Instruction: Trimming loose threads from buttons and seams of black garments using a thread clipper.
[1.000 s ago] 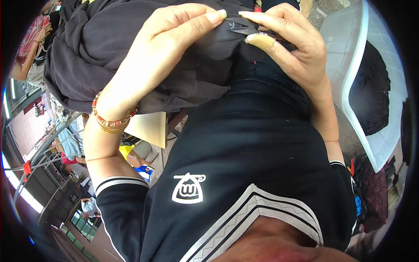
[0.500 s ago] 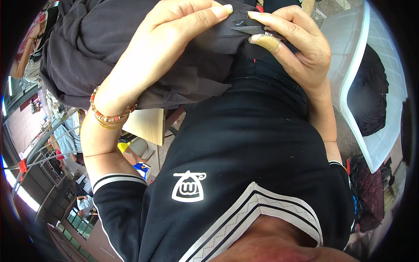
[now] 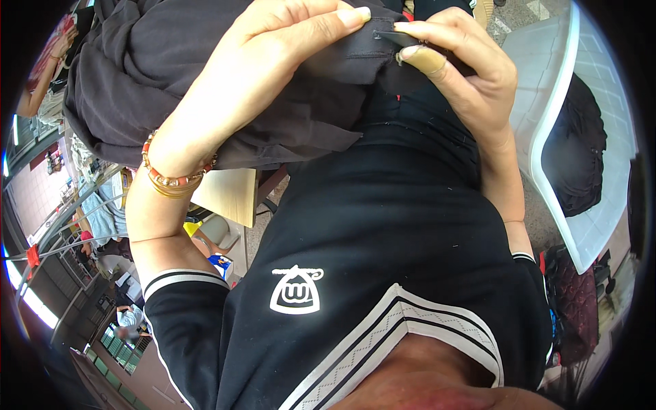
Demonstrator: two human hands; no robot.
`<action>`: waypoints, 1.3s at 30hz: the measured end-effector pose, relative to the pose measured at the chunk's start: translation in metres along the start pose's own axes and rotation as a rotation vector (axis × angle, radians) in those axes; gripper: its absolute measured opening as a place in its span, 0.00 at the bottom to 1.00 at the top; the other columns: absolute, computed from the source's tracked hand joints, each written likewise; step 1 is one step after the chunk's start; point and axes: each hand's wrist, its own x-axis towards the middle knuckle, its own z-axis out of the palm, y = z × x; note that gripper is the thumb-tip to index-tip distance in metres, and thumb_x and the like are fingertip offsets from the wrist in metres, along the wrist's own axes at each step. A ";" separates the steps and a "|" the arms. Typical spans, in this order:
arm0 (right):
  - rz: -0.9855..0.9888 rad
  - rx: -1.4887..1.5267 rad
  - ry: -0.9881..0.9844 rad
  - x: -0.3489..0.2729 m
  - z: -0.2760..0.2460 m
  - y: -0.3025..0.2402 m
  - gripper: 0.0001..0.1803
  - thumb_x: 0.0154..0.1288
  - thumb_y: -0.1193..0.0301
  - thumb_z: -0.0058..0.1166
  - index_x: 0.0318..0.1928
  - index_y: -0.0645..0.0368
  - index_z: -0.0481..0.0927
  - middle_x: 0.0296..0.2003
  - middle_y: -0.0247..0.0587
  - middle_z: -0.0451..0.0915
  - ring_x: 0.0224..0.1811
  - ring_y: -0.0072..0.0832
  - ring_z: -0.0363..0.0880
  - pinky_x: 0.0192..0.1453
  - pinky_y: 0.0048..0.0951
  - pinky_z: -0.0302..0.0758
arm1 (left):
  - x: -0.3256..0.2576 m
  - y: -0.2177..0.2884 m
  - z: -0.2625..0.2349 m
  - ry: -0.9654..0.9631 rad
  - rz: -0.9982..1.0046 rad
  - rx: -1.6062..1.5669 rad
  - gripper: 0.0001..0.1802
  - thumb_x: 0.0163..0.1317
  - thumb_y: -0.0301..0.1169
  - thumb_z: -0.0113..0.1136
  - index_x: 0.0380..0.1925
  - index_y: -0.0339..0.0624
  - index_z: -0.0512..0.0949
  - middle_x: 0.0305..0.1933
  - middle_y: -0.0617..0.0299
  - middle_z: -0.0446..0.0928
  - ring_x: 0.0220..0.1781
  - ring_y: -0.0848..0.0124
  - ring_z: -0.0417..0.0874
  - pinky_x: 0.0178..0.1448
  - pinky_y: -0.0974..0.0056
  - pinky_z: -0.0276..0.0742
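Observation:
A dark grey cloth garment (image 3: 157, 89) lies bunched across my lap. My left hand (image 3: 280, 51) is closed on its edge at the top of the view, thumb pressing the fabric near a stitched seam. In my right hand (image 3: 475, 78) is a pair of thread snips (image 3: 395, 37), pinched between thumb and fingers, the thumb wearing a tan cover. The blade tips look closed together and lie over the cloth at the seam, just right of my left thumb. Most of the snips' body is hidden within my right hand.
To the right stands a pale translucent plastic bin (image 3: 540, 116) with a dark cloth bundle (image 3: 577, 147) inside. A light wooden board (image 3: 225, 197) is beyond my left forearm. Another person's arm (image 3: 42, 78) shows at the far left, near piled cloth.
The snips' blades were spread apart and have come together. My right hand has shifted slightly to the right; my left hand and the garment have barely moved.

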 end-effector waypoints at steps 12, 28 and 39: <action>0.085 0.120 -0.016 0.017 -0.025 0.032 0.06 0.59 0.82 0.63 0.38 0.66 0.81 0.31 0.28 0.71 0.33 0.15 0.66 0.36 0.16 0.59 | -0.039 0.045 -0.035 0.182 -0.006 0.127 0.14 0.69 0.29 0.60 0.50 0.33 0.81 0.46 0.65 0.83 0.50 0.79 0.79 0.61 0.74 0.69; -0.046 0.067 -0.114 0.035 0.025 0.005 0.22 0.58 0.77 0.67 0.55 0.58 0.84 0.32 0.28 0.70 0.32 0.14 0.67 0.33 0.15 0.62 | -0.029 0.027 -0.030 0.039 0.091 -0.103 0.13 0.71 0.31 0.57 0.48 0.33 0.81 0.43 0.67 0.83 0.45 0.83 0.80 0.54 0.77 0.74; -0.137 0.027 -0.092 0.034 0.023 0.005 0.21 0.53 0.78 0.69 0.51 0.59 0.86 0.31 0.29 0.73 0.30 0.15 0.68 0.31 0.17 0.64 | -0.029 0.028 -0.030 0.001 0.062 -0.095 0.14 0.70 0.30 0.57 0.50 0.33 0.81 0.46 0.66 0.83 0.49 0.80 0.80 0.60 0.75 0.69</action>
